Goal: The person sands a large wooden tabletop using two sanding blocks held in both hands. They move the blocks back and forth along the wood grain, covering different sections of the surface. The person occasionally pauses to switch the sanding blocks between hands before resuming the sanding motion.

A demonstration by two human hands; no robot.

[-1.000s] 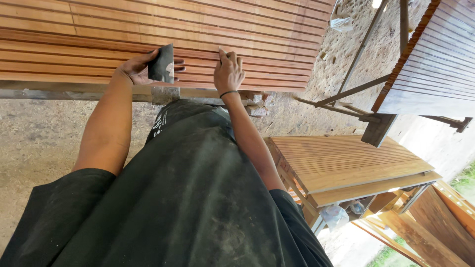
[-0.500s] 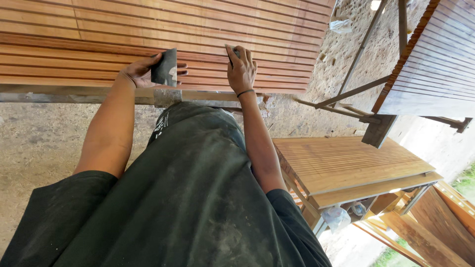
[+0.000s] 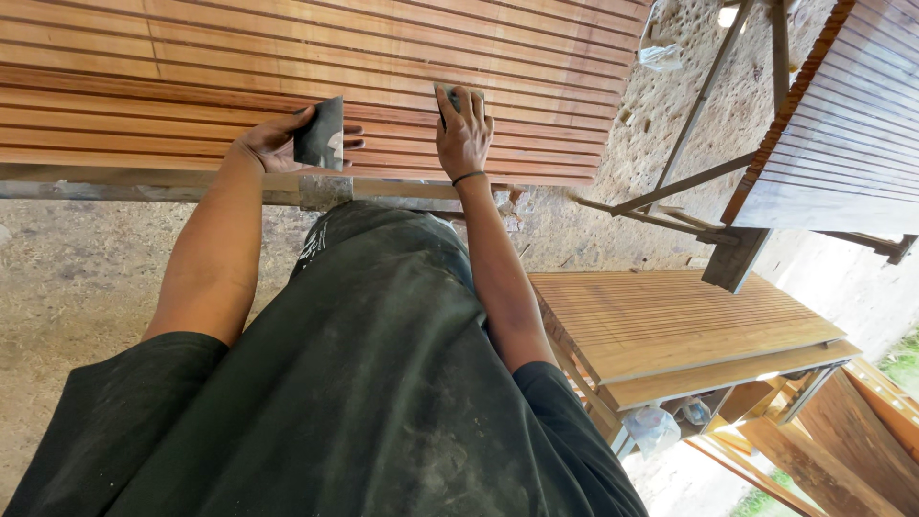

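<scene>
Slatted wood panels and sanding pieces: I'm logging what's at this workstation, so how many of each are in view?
Slatted wood panels: 3 (under the hands, at the right edge, lower one)
Dark sanding sheets: 2 (left hand holds one, right hand presses one)
Total: 5

The left hand [image 3: 278, 142] pinches a dark folded sheet of sandpaper [image 3: 319, 134], held on edge just above the slatted wooden panel [image 3: 383, 57]. The right hand [image 3: 463, 134] lies flat on the slats just to the right, pressing a second small abrasive piece [image 3: 458, 94] under its fingertips (only a sliver shows). A dark band [image 3: 468, 177] circles that wrist. A dusty black shirt [image 3: 364, 383] fills the near view. At right stand another slatted tabletop [image 3: 670, 321] and a leaning panel [image 3: 842, 115] on gritty ground [image 3: 57, 278].
</scene>
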